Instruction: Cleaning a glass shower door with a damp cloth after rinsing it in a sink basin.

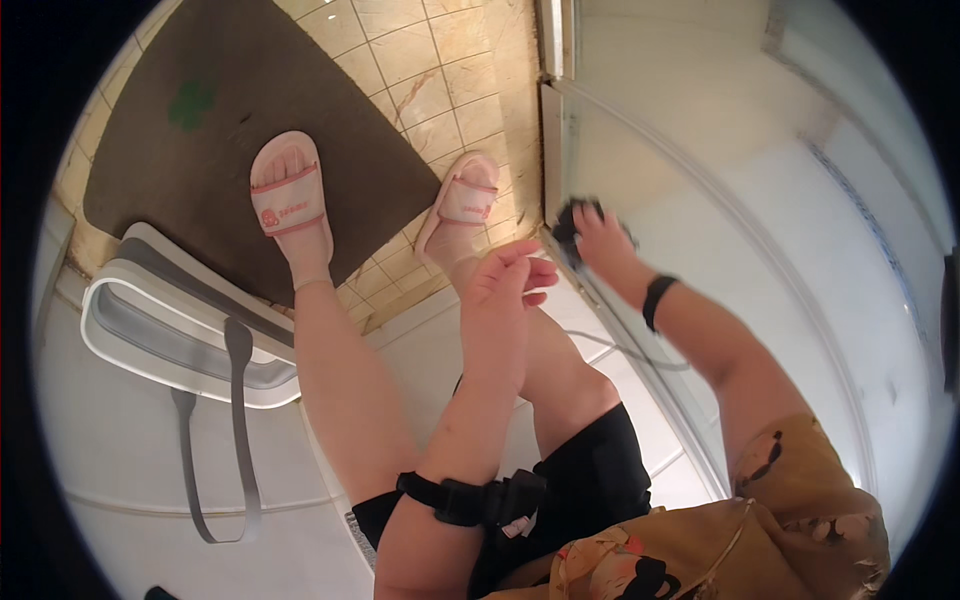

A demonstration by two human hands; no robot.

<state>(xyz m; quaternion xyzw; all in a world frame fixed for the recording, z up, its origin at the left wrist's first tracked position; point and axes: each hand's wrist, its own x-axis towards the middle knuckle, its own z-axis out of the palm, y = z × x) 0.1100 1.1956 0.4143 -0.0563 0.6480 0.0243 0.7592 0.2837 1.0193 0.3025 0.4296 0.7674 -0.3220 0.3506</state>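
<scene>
My right hand [606,244] presses a dark scrubber or cloth [568,225] to the lower part of a glass shower door [675,240], near its frame. Motion blur hides what exactly the dark thing is. To the left, my left hand [517,274] hovers over my right knee with its fingers loosely curled and somewhat apart. Nothing shows in it. Black straps circle my right wrist and left forearm.
A grey-and-white plastic tub [191,337] with a long grey strap [241,420] leans at the left. My slippered feet [289,187] are on a dark floor mat [180,172] and beige tiles [427,97]. A thin grey cord [637,356] curves near the door's lower frame.
</scene>
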